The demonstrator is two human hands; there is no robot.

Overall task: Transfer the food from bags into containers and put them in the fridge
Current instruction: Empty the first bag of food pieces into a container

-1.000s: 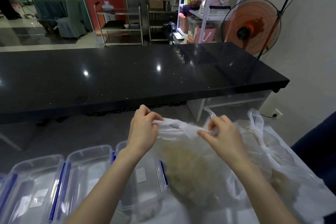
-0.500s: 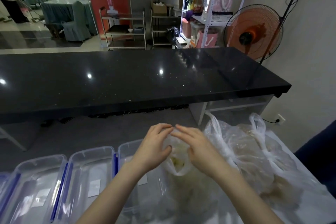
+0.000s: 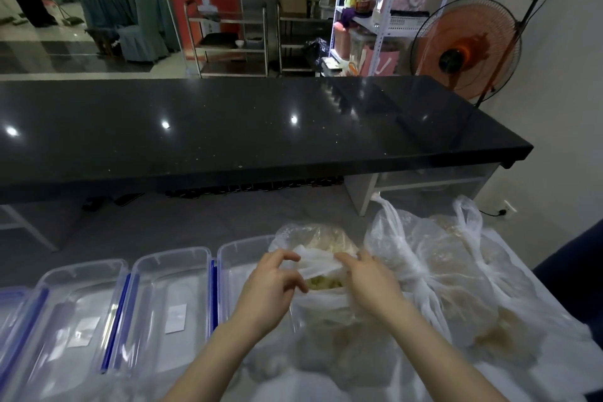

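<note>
A clear plastic bag (image 3: 321, 310) of pale yellowish food stands in front of me on the white table. My left hand (image 3: 270, 287) and my right hand (image 3: 368, 281) each pinch the bag's rim at its mouth, where a white strip of plastic stretches between them. The mouth is parted and yellow food pieces (image 3: 323, 282) show inside. Left of the bag lie clear lidded containers with blue clips (image 3: 169, 307), (image 3: 75, 320), and a third one (image 3: 238, 264) is partly hidden behind my left hand.
Two more tied bags of food (image 3: 434, 274), (image 3: 509, 310) sit on the right of the table. A long black counter (image 3: 244, 127) runs across beyond a strip of grey floor. An orange fan (image 3: 463, 49) and a white shelf rack (image 3: 368, 6) stand behind it.
Both hands dropped from holding the bag's handles up and apart to its mouth, close together. The bag's mouth now stands parted, showing the food.
</note>
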